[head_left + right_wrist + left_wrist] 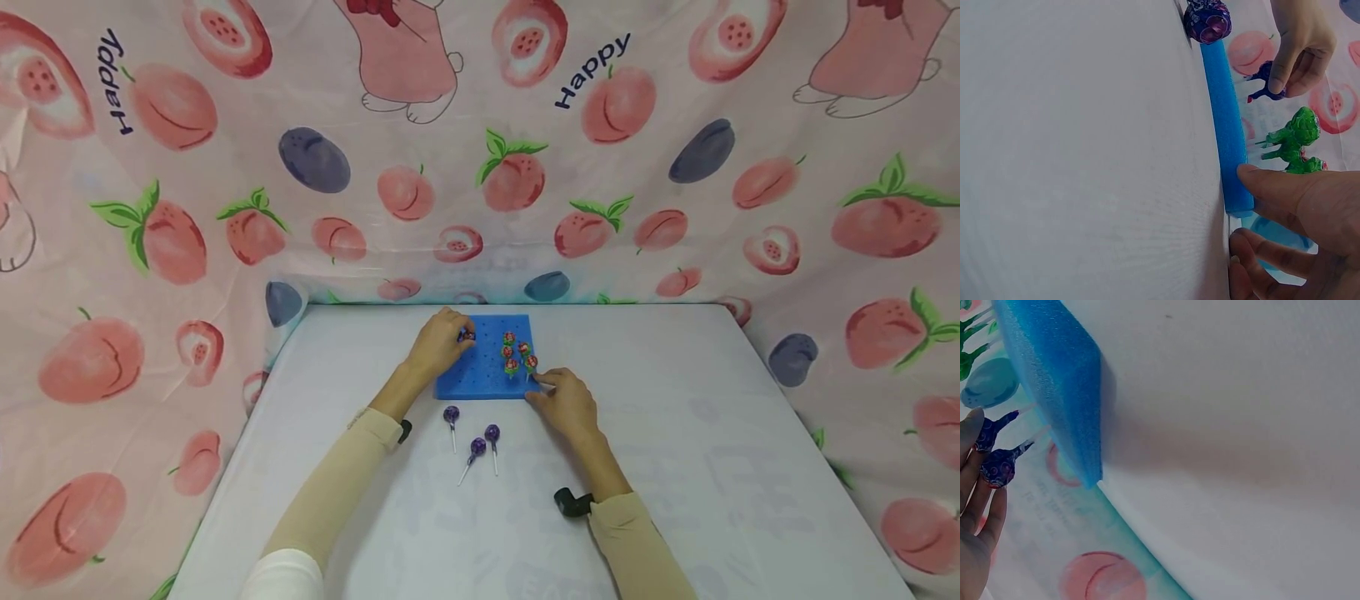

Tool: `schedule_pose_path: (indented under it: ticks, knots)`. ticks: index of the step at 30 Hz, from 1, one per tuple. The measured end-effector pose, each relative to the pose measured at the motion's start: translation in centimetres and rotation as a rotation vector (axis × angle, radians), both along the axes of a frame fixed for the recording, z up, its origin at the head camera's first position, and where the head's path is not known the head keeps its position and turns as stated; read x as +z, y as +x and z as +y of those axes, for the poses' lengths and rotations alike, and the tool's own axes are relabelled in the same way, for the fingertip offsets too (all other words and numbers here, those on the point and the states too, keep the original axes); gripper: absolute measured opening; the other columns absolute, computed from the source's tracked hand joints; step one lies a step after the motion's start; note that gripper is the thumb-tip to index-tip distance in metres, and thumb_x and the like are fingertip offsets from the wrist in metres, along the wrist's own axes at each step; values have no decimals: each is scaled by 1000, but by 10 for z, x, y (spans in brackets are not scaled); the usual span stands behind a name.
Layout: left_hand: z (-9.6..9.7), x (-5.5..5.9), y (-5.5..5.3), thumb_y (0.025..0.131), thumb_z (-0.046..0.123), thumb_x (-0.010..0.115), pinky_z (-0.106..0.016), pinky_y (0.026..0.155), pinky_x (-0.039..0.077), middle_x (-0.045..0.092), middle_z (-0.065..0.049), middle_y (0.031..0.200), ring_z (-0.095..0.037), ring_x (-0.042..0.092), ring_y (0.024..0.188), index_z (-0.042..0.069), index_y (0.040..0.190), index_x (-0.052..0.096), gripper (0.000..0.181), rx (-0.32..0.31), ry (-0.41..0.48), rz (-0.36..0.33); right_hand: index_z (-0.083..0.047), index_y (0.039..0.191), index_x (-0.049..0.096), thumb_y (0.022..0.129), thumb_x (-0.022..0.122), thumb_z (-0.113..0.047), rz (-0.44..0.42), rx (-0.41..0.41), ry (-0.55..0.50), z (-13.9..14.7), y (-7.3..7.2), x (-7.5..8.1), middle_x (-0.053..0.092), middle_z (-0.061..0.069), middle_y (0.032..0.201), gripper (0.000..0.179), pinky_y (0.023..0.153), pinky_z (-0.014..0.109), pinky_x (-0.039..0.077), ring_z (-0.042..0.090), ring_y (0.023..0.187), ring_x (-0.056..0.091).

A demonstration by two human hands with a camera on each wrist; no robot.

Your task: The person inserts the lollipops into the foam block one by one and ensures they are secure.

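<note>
The left hand (442, 343) pinches a purple lollipop (985, 435) by its wrapped ball, over the far left part of the blue board (459, 382). A second purple lollipop (999, 469) stands just beside it, close against the same fingers; whether both are gripped I cannot tell. Both sticks reach the board's face, but how deep they go does not show.

The right hand (568, 404) holds the board's near right corner, thumb on the near edge, forefinger round the side, the other fingers loosely bent by the table (690, 433).

The lollipops look light, with hard, round balls in a slick, crinkled wrapper that could turn under the fingertips. The thin sticks are likely to bend if pushed at an angle, so the best hold is probably at the ball's base, in line with the stick. The board looks like light, stiff foam that would slide easily, so a corner makes a sensible hold.

On its right part stand several green lollipops (507, 352) in two rows. Three loose lollipops (477, 447), also purple, lie on the table in front. Fruit-printed cloth (405, 242) hangs behind.
</note>
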State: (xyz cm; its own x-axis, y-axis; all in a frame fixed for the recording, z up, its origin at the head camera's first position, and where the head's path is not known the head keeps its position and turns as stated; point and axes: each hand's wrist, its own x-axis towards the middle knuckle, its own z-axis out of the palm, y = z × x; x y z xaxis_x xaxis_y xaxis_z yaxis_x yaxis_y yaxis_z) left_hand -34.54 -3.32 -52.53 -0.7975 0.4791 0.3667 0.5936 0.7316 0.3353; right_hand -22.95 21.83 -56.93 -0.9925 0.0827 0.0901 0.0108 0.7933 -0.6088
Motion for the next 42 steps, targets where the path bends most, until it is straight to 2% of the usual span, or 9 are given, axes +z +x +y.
schedule_pose_path:
  ticks: [8, 14, 17, 23, 29, 32, 35, 38, 42]
  knots:
    - [-1, -4, -3, 93, 14, 82, -39, 94, 56, 74, -6, 102, -23, 63, 106, 7, 103, 76, 14, 36, 28, 1, -10, 123, 79, 88, 86, -31, 8, -2, -7, -1, 0, 1, 69, 13, 130, 41, 78, 46, 62, 28, 101, 73]
    - [-3, -8, 0, 90, 14, 84, -40, 93, 55, 76, -5, 102, -23, 64, 103, 7, 102, 76, 16, 7, 15, 57, -10, 123, 79, 89, 85, -32, -11, -9, -4, -1, 2, 0, 69, 13, 130, 41, 79, 47, 62, 28, 102, 72]
    - [-4, -10, 2, 87, 20, 88, -43, 100, 53, 75, -7, 113, -26, 64, 113, 7, 107, 75, 26, -1, -4, 73, -10, 123, 78, 89, 85, -32, -19, -9, -10, -1, 3, -2, 69, 13, 130, 41, 80, 47, 62, 29, 103, 72]
    - [-9, -10, 15, 85, 31, 89, -52, 114, 44, 55, -11, 147, -33, 51, 138, 12, 130, 68, 53, 24, 10, 101, -11, 123, 79, 88, 86, -31, -10, 3, -12, 0, 1, -3, 69, 13, 130, 41, 77, 46, 62, 28, 101, 73]
    - [-16, 4, 37, 88, 31, 87, -44, 98, 54, 59, -11, 128, -28, 59, 117, 8, 121, 70, 43, -32, 119, 209, -11, 124, 78, 89, 85, -32, -14, 10, -13, 3, -1, -2, 68, 13, 131, 41, 78, 46, 62, 28, 102, 72]
    - [-19, 13, 52, 89, 25, 86, -35, 78, 57, 62, -8, 113, -20, 62, 98, 9, 111, 71, 31, -41, 141, 150, -12, 125, 78, 90, 85, -33, -31, 11, -10, 3, -3, -2, 68, 13, 132, 42, 79, 46, 62, 28, 103, 72]
    - [-21, 20, 69, 91, 23, 84, -30, 64, 53, 64, -1, 98, -12, 61, 81, 13, 103, 71, 20, 1, 73, 11, -12, 125, 78, 90, 85, -33, -37, 8, -7, 4, -3, -1, 67, 13, 132, 42, 79, 45, 62, 28, 104, 72]
    - [-24, 24, 84, 94, 28, 81, -28, 60, 51, 65, 2, 89, -11, 57, 71, 14, 98, 73, 17, 49, -60, -126, -11, 125, 78, 90, 85, -33, -33, 10, -9, 4, -3, -1, 67, 14, 132, 42, 78, 46, 62, 29, 104, 72]
    - [-26, 19, 100, 95, 37, 79, -30, 62, 54, 67, -1, 95, -12, 58, 71, 11, 100, 74, 27, 74, -194, -234, -11, 125, 78, 89, 85, -33, -33, 8, -15, 4, -2, 0, 67, 14, 133, 43, 79, 46, 62, 29, 104, 72]
